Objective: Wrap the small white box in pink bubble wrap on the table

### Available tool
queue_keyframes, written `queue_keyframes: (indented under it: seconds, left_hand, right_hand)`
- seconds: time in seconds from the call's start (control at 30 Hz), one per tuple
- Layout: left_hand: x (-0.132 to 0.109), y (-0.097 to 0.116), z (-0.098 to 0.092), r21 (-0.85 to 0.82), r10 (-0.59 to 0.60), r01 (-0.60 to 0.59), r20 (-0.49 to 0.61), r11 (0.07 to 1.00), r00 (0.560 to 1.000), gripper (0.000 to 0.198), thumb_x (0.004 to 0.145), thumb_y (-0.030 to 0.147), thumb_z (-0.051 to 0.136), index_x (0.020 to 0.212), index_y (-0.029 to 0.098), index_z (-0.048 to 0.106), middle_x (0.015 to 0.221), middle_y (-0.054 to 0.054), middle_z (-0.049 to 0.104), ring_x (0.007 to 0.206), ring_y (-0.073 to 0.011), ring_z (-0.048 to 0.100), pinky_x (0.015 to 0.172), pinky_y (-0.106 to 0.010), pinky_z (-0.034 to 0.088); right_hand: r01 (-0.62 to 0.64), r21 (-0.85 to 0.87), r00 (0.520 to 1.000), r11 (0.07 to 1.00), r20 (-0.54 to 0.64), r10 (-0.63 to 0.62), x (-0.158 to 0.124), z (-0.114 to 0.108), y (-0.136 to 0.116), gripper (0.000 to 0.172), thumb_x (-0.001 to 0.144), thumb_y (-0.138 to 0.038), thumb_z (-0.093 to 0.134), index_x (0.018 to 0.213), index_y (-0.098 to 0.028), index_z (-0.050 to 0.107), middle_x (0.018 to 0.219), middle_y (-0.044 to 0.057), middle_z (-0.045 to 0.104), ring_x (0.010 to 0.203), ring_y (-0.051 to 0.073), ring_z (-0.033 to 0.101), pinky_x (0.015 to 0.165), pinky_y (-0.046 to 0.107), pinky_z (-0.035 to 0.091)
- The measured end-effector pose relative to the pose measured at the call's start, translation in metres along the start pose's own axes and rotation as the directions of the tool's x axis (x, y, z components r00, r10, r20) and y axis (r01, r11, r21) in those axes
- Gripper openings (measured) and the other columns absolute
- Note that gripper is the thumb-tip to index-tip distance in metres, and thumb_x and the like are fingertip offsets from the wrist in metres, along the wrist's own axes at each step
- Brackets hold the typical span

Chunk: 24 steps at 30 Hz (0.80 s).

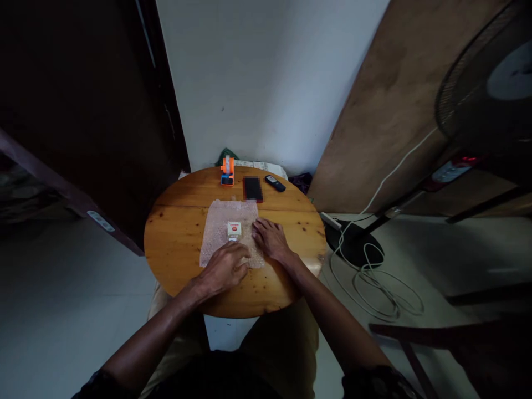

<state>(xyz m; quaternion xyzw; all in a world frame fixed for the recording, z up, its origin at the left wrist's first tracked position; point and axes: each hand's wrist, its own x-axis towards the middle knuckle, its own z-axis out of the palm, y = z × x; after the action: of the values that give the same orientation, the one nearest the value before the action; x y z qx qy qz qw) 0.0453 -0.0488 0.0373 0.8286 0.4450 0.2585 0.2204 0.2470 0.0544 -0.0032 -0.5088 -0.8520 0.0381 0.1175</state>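
A sheet of bubble wrap (222,221) lies flat on a round wooden table (178,238). A small white box with a red mark (234,230) sits near the sheet's middle. My left hand (225,267) rests on the sheet's near edge, fingers curled down onto it, just in front of the box. My right hand (270,238) lies flat on the sheet's right edge, fingers stretched out beside the box. Neither hand touches the box.
At the table's far side stand an orange tape dispenser (227,170), a dark phone (252,188) and a small black remote (275,183). A standing fan (490,94) with its base (353,244) and loose white cable (374,282) is on the floor to the right.
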Motion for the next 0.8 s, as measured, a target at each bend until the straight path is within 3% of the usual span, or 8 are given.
queue_keyframes:
  seconds: [0.17,0.33,0.47,0.53,0.6,0.67,0.7,0.8]
  left_hand:
    - [0.020,0.005,0.027,0.123,0.032,-0.039,0.062,0.992,0.998,0.050,0.088,0.018,0.052,0.138,0.012,0.050,0.151,-0.017,0.048,0.143,-0.0281,0.041,0.120,-0.047,0.034]
    - [0.024,-0.002,0.044,0.179,0.016,-0.039,0.129,0.983,0.992,0.049,0.095,0.031,0.051,0.138,0.007,0.049,0.153,-0.022,0.044,0.148,-0.0323,0.033,0.123,-0.049,0.027]
    - [0.019,-0.009,0.045,0.181,0.038,-0.065,0.148,0.981,0.988,0.044,0.100,0.038,0.043,0.133,0.012,0.054,0.149,-0.019,0.048,0.146,-0.0314,0.036,0.122,-0.050,0.027]
    - [0.019,-0.009,0.044,0.180,0.041,-0.066,0.139,0.981,0.989,0.043,0.100,0.040,0.043,0.131,0.013,0.056,0.148,-0.018,0.049,0.144,-0.0313,0.038,0.121,-0.049,0.028]
    - [0.019,-0.007,0.044,0.181,0.042,-0.063,0.120,0.981,0.992,0.041,0.100,0.039,0.044,0.128,0.014,0.058,0.145,-0.017,0.051,0.141,-0.0316,0.040,0.120,-0.050,0.030]
    - [0.021,-0.005,0.044,0.180,0.044,-0.060,0.095,0.982,0.995,0.037,0.098,0.038,0.047,0.124,0.014,0.059,0.141,-0.016,0.054,0.137,-0.0317,0.043,0.117,-0.052,0.032]
    - [0.021,-0.004,0.044,0.177,0.048,-0.062,0.085,0.982,0.995,0.036,0.098,0.038,0.048,0.122,0.015,0.060,0.138,-0.016,0.056,0.135,-0.0315,0.045,0.116,-0.052,0.033]
    - [0.021,-0.005,0.048,0.167,0.063,-0.072,0.062,0.983,0.996,0.033,0.096,0.036,0.050,0.120,0.014,0.060,0.133,-0.015,0.058,0.131,-0.0317,0.048,0.115,-0.052,0.036]
  right_hand:
    - [0.022,0.032,1.000,0.999,-0.012,-0.021,0.001,0.002,0.008,0.040,0.099,-0.030,0.044,0.135,-0.019,0.057,0.149,0.012,0.053,0.136,0.027,0.046,0.107,0.043,0.034]
    - [-0.001,0.123,1.000,0.992,0.022,-0.002,-0.001,-0.008,0.019,0.034,0.094,-0.027,0.051,0.125,-0.019,0.064,0.139,0.013,0.061,0.132,0.027,0.050,0.109,0.045,0.038]
    - [-0.087,0.413,0.970,0.907,-0.173,0.171,-0.018,-0.040,0.052,0.031,0.085,-0.029,0.060,0.114,-0.021,0.067,0.124,0.011,0.069,0.117,0.026,0.061,0.102,0.046,0.047]
    - [-0.116,0.622,0.813,0.775,-0.388,0.433,-0.028,-0.067,0.073,0.033,0.086,-0.036,0.059,0.115,-0.022,0.065,0.121,0.011,0.069,0.106,0.025,0.066,0.088,0.043,0.053]
    - [-0.026,0.732,0.527,0.681,-0.569,0.632,-0.035,-0.094,0.084,0.027,0.086,-0.036,0.058,0.109,-0.023,0.066,0.113,0.012,0.070,0.099,0.024,0.067,0.079,0.038,0.054]
    - [0.064,0.740,0.418,0.670,-0.629,0.655,-0.037,-0.112,0.075,0.021,0.086,-0.032,0.059,0.102,-0.023,0.067,0.107,0.011,0.071,0.093,0.022,0.068,0.072,0.034,0.053]
    - [0.085,0.720,0.483,0.689,-0.634,0.603,-0.036,-0.115,0.063,0.019,0.084,-0.032,0.062,0.098,-0.022,0.069,0.102,0.009,0.071,0.090,0.021,0.068,0.071,0.034,0.052]
    - [0.073,0.703,0.890,0.707,-0.365,0.271,-0.025,-0.101,0.003,0.020,0.086,-0.032,0.062,0.102,-0.022,0.070,0.099,0.005,0.072,0.088,0.019,0.068,0.075,0.033,0.054]
